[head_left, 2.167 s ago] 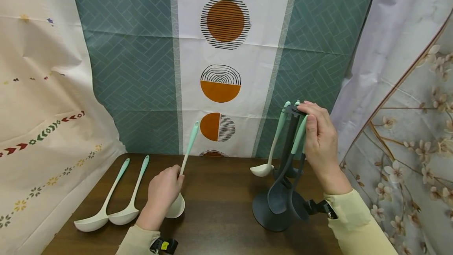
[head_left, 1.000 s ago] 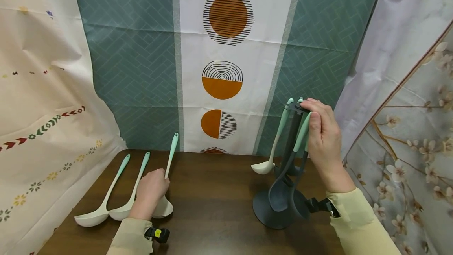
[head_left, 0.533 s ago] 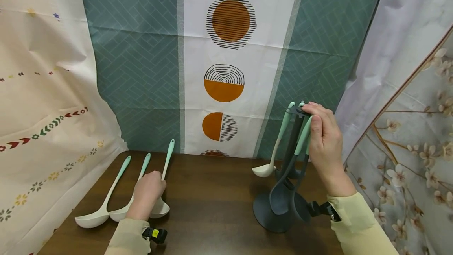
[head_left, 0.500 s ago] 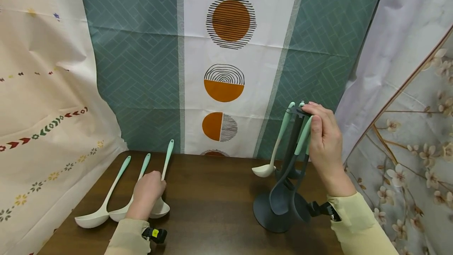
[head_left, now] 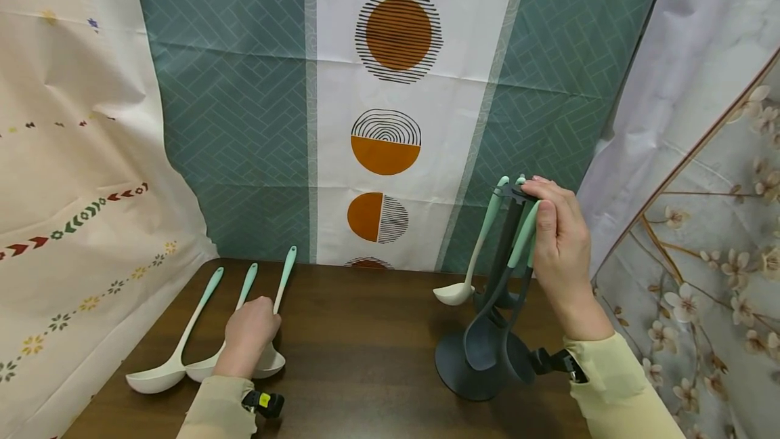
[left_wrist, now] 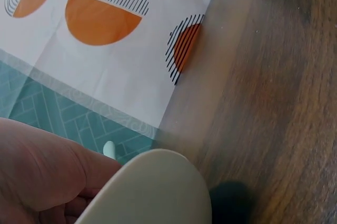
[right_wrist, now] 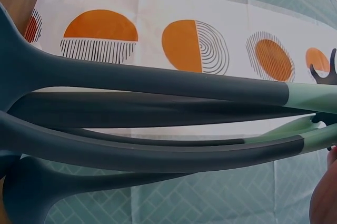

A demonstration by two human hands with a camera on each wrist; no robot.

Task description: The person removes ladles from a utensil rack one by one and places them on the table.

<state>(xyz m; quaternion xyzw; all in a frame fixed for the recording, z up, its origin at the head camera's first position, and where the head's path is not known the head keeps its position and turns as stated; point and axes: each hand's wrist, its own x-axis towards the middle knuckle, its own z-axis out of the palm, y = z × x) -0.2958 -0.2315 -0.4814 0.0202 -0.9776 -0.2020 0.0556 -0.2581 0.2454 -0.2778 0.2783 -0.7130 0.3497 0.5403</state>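
Note:
My left hand (head_left: 251,330) grips the shaft of a cream ladle (head_left: 285,280) with a mint handle, its bowl low over the table. In the left wrist view the bowl (left_wrist: 158,187) fills the bottom, beside the left hand (left_wrist: 47,171). My right hand (head_left: 562,249) holds the top of a dark utensil stand (head_left: 469,378), thumb beside a mint handle. Several dark utensils and a cream ladle (head_left: 453,294) hang from it. In the right wrist view dark utensil shafts (right_wrist: 158,79) cross the frame, with part of the right hand (right_wrist: 324,192) at the right edge.
Two cream ladles with mint handles lie at the left of the brown table (head_left: 365,358), one at the far left (head_left: 160,378) and one (head_left: 244,290) partly behind my left hand. Patterned cloths hang behind and at both sides, with a teal one (head_left: 231,120) at the back.
My left hand has moved left and lower with the ladle, whose handle now stands beside the two lying ladles. My right hand stays on top of the stand.

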